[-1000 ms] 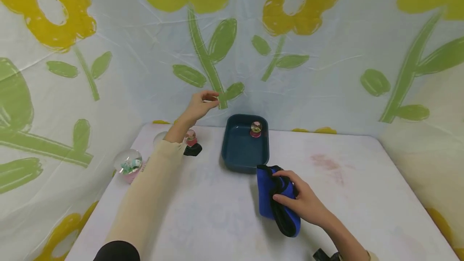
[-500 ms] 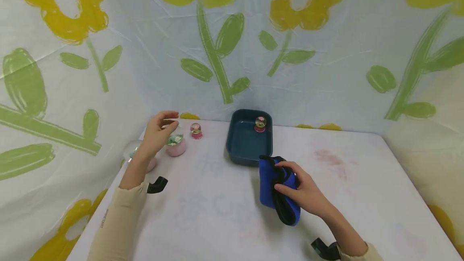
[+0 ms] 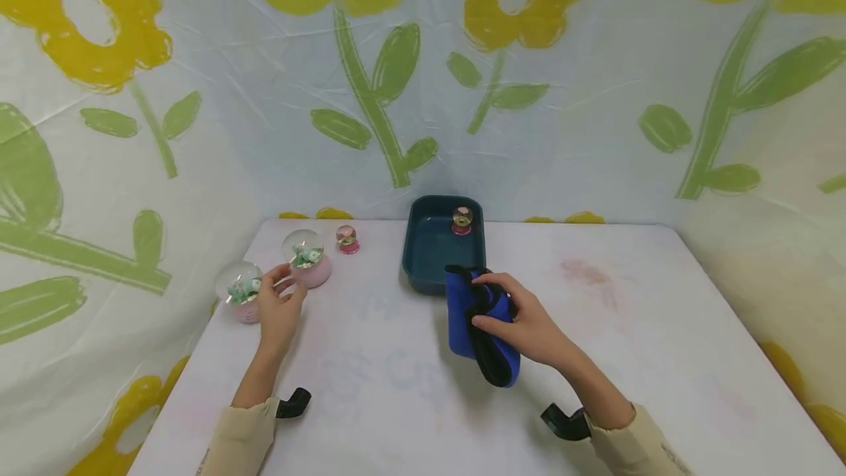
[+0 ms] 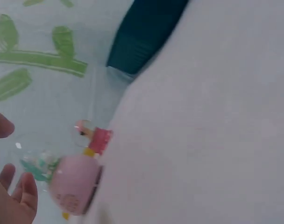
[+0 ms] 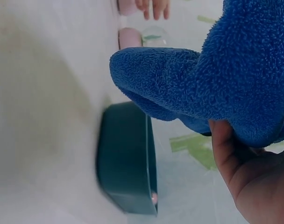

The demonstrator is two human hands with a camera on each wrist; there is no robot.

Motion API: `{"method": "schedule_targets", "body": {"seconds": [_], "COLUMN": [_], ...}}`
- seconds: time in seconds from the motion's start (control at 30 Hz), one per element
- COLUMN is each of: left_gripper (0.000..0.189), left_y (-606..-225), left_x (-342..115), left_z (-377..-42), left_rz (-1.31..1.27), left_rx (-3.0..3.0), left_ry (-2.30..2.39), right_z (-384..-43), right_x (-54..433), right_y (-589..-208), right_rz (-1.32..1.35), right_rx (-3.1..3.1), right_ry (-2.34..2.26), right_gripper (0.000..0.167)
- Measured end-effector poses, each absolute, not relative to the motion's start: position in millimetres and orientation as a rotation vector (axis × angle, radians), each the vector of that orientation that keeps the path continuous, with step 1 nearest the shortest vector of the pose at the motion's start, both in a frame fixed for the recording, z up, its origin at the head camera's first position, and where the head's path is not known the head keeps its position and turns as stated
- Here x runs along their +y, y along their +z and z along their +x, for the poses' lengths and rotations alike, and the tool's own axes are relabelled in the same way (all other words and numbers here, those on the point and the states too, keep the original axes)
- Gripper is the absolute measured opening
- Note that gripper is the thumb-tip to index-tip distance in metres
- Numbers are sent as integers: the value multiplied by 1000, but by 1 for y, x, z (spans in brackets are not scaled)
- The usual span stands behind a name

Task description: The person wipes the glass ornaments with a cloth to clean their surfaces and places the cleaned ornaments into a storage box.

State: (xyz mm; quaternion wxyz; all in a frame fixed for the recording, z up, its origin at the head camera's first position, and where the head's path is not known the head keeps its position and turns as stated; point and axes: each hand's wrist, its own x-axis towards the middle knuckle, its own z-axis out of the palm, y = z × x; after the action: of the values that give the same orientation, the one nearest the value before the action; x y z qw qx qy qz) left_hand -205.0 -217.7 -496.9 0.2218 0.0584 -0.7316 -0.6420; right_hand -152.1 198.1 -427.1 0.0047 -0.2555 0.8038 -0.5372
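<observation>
My left hand (image 3: 280, 308) is at the left of the table, fingers loosely bent and apart from the thumb. Its fingertips come between two large snow globes with pink bases: the nearer snow globe (image 3: 244, 310) and the farther snow globe (image 3: 312, 270). In the left wrist view the hand's fingers (image 4: 27, 193) stand beside the farther globe's clear dome, holding nothing. My right hand (image 3: 529, 323) grips a folded blue towel (image 3: 463, 322) with black edging, thumb on the near side. Its fluffy face fills much of the right wrist view. The towel hangs by the tray's near end.
A dark teal tray (image 3: 423, 270) stands at the back middle with a small snow globe (image 3: 462, 222) inside. Another small snow globe (image 3: 346, 239) is left of it. A flower-print cloth (image 3: 568, 138) rises behind the table. Black wrist mounts (image 3: 565, 423) stick out from the sleeves.
My left hand has come from high near the back wall, leftwards and down to the large snow globes. The right hand keeps its grip on the towel. The head view has shifted slightly.
</observation>
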Motion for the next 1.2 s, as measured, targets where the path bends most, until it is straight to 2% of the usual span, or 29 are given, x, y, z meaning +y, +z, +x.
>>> {"method": "schedule_targets", "body": {"seconds": [0.17, 0.57, 0.83, 0.97, 1.2], "left_gripper": [53, 89, 86, 92, 89], "left_y": [-517, -525, -539, -541, -542], "left_x": [-207, -208, -217, -216, -223], "left_z": [-216, -237, -256, -269, -272], "left_rz": [228, 438, 433, 399, 467], "left_rx": [-2017, -2163, -2156, -2262, -2263], "left_ry": [-1750, -1781, -1713, -1607, -1552], "right_z": [-153, -149, -144, -143, -149], "right_x": [194, 187, 187, 188, 179], "right_y": [-427, -432, -444, -446, -446], "right_rz": [-811, -787, -683, -634, -699], "right_rx": [2514, 2489, 2469, 2470, 2447], "right_ry": [-1657, -1654, -1652, -1677, -1660], "right_gripper": [48, 49, 49, 49, 48]}}
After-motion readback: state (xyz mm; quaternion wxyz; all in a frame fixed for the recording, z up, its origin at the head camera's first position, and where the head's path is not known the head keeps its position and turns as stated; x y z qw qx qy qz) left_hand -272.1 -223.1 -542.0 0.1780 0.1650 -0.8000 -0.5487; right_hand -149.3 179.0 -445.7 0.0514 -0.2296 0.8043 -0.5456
